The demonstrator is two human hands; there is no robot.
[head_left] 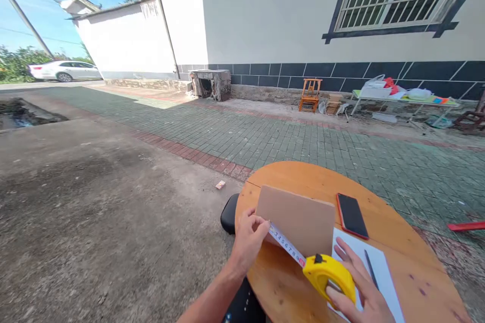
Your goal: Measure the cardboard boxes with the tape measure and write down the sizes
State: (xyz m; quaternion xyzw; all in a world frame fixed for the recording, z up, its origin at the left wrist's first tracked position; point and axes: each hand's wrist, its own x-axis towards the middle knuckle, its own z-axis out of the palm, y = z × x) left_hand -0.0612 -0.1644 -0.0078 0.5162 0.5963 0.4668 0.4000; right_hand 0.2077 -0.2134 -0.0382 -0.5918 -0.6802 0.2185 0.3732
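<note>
Head view. A round wooden bench (417,272) stands on outdoor paving at the lower right of the frame.

The left hand (250,237) is at the left edge of the bench. Its fingers are closed in a narrow pinch on the free end of the tape blade (287,247) and hold it against the left corner of a flat brown board (299,219).

The right hand (359,287) grips the yellow tape measure (329,275), with the thumb under the case and the fingers extended over it. The case sits at the near edge of the bench, just beside the near right corner of the board. The blade runs along the near edge of the board, from the left hand to the case.

A white paper sheet (382,262) lies under the right hand, with a pen (370,268) on it. A phone (351,215) in a red case lies beside the right edge of the board.

A black seat (229,214) shows below the left rim of the bench. By the far wall stand an orange chair (310,95) and a low folding table (401,100). A white car (64,70) is parked at far left.
</note>
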